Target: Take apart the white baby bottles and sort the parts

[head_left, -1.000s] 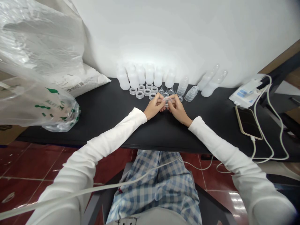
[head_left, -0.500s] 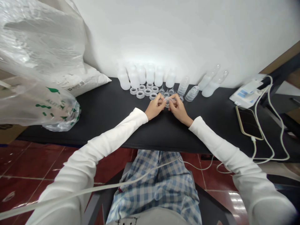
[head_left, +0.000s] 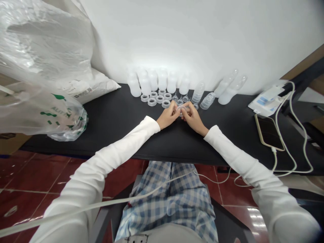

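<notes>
Head view: far left of the grip, a clear plastic bag with green print (head_left: 64,116) is slumped against a white sack (head_left: 101,86), both at the end of a black table (head_left: 118,114). Left of and ahead of the grip, loose plastic rings (head_left: 152,102) are laid out, with a row of white bottles (head_left: 162,81) behind them. A clear plastic ring (head_left: 181,109) is held just above the table, partly hidden by the fingers. It is pinched from both sides by the left hand (head_left: 167,115) and the right hand (head_left: 193,118), which are close together in a firm fingertip grip. Just ahead of the grip, small clear cones (head_left: 180,100) are set out. Right of it stand a stack of clear cups (head_left: 198,92) and two tilted clear bottles (head_left: 226,88). Farther right lie a phone (head_left: 268,132) and a white charger (head_left: 265,101). Even fingertip pressure around the rim would be best, keeping the ring clear of the nearby cones.
</notes>
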A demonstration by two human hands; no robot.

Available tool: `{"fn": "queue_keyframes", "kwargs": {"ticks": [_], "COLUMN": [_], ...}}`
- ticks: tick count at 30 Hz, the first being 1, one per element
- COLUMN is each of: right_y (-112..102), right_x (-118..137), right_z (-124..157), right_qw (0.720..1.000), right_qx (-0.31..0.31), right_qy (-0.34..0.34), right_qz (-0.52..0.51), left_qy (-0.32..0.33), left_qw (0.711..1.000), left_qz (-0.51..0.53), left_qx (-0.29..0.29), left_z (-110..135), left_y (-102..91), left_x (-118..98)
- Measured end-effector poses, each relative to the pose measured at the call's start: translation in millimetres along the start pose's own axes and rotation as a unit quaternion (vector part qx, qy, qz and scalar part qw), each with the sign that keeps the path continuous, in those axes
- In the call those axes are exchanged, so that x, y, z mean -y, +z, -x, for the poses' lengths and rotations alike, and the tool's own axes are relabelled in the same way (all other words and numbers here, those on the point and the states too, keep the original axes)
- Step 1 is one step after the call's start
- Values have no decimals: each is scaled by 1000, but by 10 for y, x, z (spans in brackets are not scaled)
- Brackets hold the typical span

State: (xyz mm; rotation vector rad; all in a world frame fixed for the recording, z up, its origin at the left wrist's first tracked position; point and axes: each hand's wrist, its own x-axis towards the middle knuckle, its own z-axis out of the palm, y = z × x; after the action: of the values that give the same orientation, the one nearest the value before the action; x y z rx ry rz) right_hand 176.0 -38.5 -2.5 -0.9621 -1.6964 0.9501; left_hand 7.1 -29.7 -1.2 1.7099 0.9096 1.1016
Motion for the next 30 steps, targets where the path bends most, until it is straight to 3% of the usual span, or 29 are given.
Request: {"fn": "queue_keyframes", "kwargs": {"ticks": [22,30], "right_y": [5,4], "right_x": [-9,14], "right_z": [-18,-14], "right_qw": [999,995], "right_qx": [-6,34], "right_qy": [0,-10], "right_qz": [-51,-95], "left_qy": [8,14], "left_qw": [999,999], "left_qz": [-29,-12], "left_qx": [37,34], "left_z": [14,18], "left_y": [9,18], "left_x": [-31,-5]}}
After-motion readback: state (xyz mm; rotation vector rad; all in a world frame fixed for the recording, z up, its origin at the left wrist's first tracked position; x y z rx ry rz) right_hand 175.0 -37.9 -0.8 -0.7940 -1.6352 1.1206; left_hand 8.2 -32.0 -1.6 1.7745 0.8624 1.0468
